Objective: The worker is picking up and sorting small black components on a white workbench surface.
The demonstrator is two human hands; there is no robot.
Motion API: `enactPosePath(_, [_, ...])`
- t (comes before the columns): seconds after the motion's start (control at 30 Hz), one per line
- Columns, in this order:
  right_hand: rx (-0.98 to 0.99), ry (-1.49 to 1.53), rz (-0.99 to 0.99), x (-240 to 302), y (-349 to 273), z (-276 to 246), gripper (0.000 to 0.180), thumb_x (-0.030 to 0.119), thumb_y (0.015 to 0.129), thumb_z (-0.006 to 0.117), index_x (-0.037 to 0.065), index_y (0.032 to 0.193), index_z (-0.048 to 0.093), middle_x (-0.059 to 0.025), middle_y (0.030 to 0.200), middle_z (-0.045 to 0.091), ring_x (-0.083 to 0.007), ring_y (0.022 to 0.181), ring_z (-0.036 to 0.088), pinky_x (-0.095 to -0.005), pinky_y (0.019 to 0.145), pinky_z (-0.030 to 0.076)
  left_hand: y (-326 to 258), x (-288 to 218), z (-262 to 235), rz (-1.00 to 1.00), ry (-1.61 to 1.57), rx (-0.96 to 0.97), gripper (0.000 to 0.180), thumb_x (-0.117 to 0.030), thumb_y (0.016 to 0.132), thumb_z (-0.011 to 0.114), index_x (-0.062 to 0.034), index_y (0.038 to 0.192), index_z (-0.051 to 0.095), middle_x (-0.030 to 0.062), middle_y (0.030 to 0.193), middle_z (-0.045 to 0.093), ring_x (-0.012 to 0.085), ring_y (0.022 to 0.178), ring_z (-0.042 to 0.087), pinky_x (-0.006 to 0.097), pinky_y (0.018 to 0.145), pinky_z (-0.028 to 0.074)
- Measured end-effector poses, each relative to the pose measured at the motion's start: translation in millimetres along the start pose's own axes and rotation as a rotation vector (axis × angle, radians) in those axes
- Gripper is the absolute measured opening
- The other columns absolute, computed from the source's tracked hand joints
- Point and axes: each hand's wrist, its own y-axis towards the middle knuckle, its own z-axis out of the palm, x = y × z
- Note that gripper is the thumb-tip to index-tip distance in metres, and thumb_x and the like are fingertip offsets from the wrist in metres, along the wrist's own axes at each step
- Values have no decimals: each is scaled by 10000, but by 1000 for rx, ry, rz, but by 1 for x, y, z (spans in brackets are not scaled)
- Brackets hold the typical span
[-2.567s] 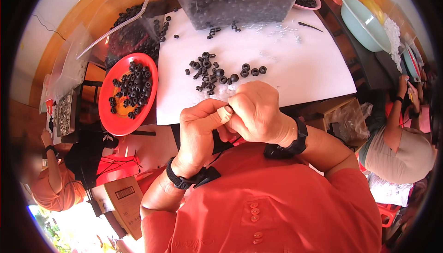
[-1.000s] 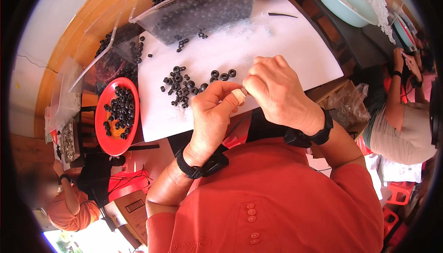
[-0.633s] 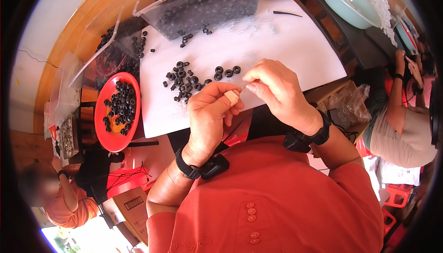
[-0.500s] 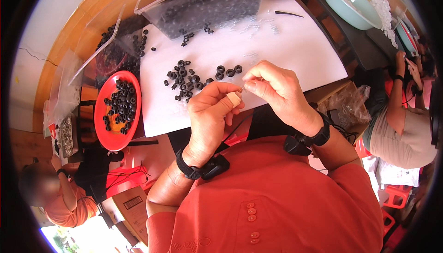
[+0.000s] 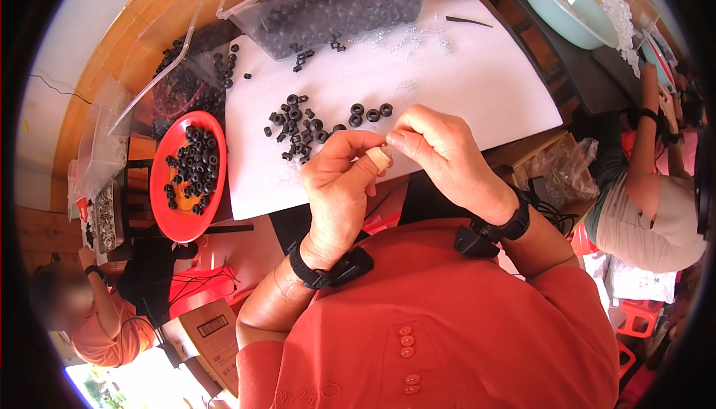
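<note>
Evidently, fine fingertip work is set at the centre of the frame; the left hand (image 5: 347,169) is closed to a pinch, its thumb, banded with a pale wrap (image 5: 379,157), being pressed towards the forefinger; the right hand (image 5: 451,163) is likewise pinched, its tips placed against or just beside the left's; whatever is gripped there is too small to be told; loose black pieces (image 5: 295,115) are scattered on the white tabletop (image 5: 500,95), left of centre, with black rings (image 5: 372,120) grouped to their right; more are held in the red plate (image 5: 159,185) at far left; for this step, the left pinch is best held steady while only small moves are made by the right; the hands are better placed farther over the tabletop, lest a dropped bit be lost past its lower edge.
</note>
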Motion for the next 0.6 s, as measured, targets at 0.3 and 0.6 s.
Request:
enactPosePath(0.3, [-1, 101, -21, 5, 0, -3, 134, 88, 949, 640, 20, 875, 552, -99, 668, 553, -224, 574, 538, -345, 535, 418, -1, -5, 3, -63, -100, -17, 131, 8, 913, 659, -12, 1042, 668, 12, 804, 661, 20, 663, 525, 173, 550, 417])
enactPosePath(0.6, [42, 101, 25, 11, -1, -3, 154, 101, 949, 650, 20, 866, 549, -89, 662, 542, -198, 574, 492, -325, 545, 416, -6, -4, 5, 115, 75, -37, 87, -3, 897, 705, -44, 961, 662, -58, 765, 596, -9, 615, 449, 165, 534, 373])
